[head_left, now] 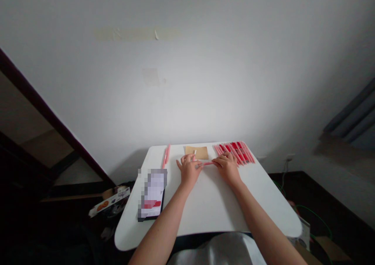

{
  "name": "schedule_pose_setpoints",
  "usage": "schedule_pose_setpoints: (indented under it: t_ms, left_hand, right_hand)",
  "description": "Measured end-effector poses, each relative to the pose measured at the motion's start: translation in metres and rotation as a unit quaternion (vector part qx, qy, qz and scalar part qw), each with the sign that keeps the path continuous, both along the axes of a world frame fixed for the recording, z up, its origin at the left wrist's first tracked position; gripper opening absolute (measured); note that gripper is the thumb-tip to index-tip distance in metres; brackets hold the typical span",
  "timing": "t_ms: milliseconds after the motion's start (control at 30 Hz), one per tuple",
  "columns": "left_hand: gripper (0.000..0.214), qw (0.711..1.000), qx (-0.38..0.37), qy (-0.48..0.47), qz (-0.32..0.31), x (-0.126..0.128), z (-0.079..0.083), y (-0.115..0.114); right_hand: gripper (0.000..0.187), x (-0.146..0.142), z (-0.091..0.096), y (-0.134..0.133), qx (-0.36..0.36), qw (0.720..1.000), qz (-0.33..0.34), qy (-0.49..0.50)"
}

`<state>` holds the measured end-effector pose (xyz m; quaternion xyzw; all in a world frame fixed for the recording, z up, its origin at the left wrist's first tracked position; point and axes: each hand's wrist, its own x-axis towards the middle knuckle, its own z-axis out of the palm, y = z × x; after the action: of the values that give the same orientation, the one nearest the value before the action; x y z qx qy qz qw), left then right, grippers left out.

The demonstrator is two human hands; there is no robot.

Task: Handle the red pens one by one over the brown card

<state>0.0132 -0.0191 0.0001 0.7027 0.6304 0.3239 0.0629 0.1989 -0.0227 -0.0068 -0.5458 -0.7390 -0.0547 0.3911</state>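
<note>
The left hand (190,171) and right hand (227,167) are clamping opposite ends of a pink pen (208,163), just nearside of the tan card (202,153).

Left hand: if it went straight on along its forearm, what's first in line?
Likely the tan sheet just beyond the left hand; the depth between them is unclear.

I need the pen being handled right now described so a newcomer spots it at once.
Start at the white table by the wall. Toward its far edge, a thin pink pen runs sideways between the left hand and the right hand. Unlike the bunched pens at far right and the loose pens at far left, it alone bridges both hands.
</note>
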Motion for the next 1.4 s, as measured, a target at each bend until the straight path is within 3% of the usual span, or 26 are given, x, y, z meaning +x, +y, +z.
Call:
schedule_pose_setpoints:
  t_ms: [600, 933, 1400]
  left_hand:
    - [0.005, 1.000, 0.001, 0.012, -0.011, 0.0013, 0.0012, -0.0015]
    - [0.003, 0.999, 0.033, 0.023, 0.000, -0.0008, -0.0005, -0.0013]
    - [0.004, 0.996, 0.042, 0.075, -0.011, 0.0038, -0.0013, 0.0024]
  right_hand:
    - [0.017, -0.0019, -0.0008, 0.0012, 0.008, 1.000, 0.003, -0.002]
    - [0.019, 0.0057, -0.0077, 0.0057, 0.028, 0.997, -0.066, 0.023]
    - [0.019, 0.0016, -0.0051, 0.0030, 0.027, 0.998, -0.058, 0.010]
